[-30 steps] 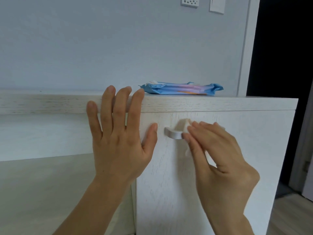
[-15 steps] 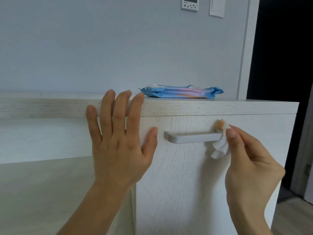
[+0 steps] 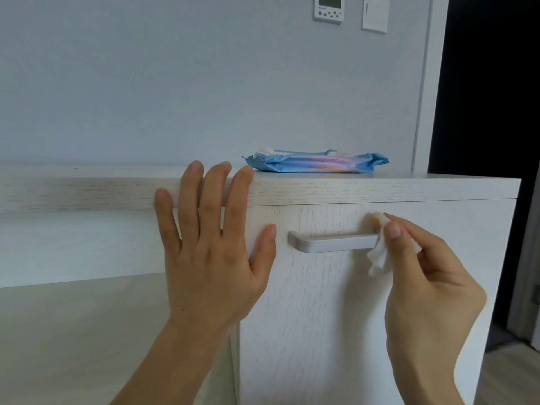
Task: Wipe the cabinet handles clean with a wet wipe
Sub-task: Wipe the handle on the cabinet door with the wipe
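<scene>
left hand (image 3: 210, 258): fingers straight and spread, flat on cabinet front (image 3: 321, 317), tips over top edge | handle (image 3: 333, 242): long axis horizontal, between thumb and right hand | wet wipe (image 3: 380, 258): at handle's right end | right hand (image 3: 426, 290): fingers pinch wipe

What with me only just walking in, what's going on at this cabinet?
A person is wiping the metal handle of a cabinet. The right hand pinches a crumpled white wet wipe against the handle's right end, while the left hand lies flat on the cabinet front, fingertips over its top edge. A blue wipes pack lies on top.
</scene>
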